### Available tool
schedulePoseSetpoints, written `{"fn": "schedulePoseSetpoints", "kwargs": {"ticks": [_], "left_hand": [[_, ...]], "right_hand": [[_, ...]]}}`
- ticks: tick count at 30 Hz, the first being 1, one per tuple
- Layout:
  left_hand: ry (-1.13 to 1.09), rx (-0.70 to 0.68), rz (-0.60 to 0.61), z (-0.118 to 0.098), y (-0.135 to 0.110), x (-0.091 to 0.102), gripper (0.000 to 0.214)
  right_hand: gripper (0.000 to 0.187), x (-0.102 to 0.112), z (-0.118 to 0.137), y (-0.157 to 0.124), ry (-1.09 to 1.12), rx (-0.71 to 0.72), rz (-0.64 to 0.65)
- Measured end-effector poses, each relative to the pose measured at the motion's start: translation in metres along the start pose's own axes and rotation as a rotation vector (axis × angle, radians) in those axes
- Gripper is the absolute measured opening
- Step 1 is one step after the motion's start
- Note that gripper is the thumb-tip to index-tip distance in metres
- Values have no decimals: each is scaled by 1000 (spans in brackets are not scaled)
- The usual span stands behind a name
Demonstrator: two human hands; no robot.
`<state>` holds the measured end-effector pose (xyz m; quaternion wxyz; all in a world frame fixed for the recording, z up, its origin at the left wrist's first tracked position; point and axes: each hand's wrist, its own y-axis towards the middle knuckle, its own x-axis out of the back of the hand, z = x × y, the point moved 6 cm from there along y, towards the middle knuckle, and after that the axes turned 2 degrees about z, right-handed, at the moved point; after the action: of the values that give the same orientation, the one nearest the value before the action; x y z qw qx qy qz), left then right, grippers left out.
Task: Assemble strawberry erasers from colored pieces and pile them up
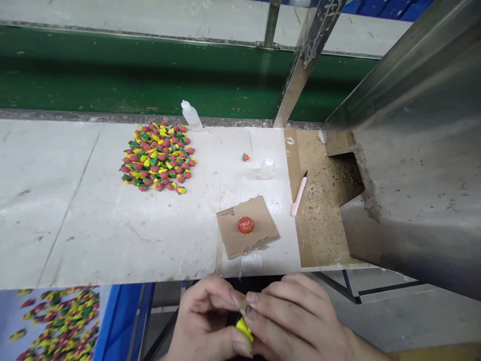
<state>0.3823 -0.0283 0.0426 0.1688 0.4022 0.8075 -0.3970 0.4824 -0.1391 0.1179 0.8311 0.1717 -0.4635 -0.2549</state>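
My left hand (208, 318) and my right hand (296, 316) meet at the bottom of the head view, in front of the table edge. Between their fingertips is a small yellow figurine piece (244, 328), mostly covered by the fingers. Both hands are closed around it. Beyond them on the table, a red round disc (245, 225) lies on a square of cardboard (233, 245). One small red and green figurine (245, 157) sits alone farther back, beside a translucent white container (267, 169). A pile of red, yellow and green figurines (158, 158) is to the left.
A white squeeze bottle (192, 118) stands behind the pile. A pink pen-like tool (299, 195) with a dark tip lies on the brown cardboard sheet (319, 225). A large metal housing (413, 175) rises at right. More figurines fill a blue bin (116, 321) at lower left.
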Motion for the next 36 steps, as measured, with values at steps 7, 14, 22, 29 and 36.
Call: {"fn": "schedulePoseSetpoints", "kwargs": {"ticks": [7, 14, 22, 29, 36], "left_hand": [[52, -69, -43, 1, 1, 3, 38], [257, -228, 94, -12, 7, 10, 31], [6, -62, 13, 2, 1, 0, 36], [-164, -73, 237, 8, 8, -8, 36], [-19, -215, 390, -5, 10, -13, 42]], "right_hand": [[23, 1, 5, -2, -89, 4, -56], [20, -2, 6, -6, -157, -6, 25], [24, 4, -8, 2, 198, -109, -16], [27, 0, -14, 0, 420, -165, -33], [19, 5, -22, 0, 457, -186, -67]]}}
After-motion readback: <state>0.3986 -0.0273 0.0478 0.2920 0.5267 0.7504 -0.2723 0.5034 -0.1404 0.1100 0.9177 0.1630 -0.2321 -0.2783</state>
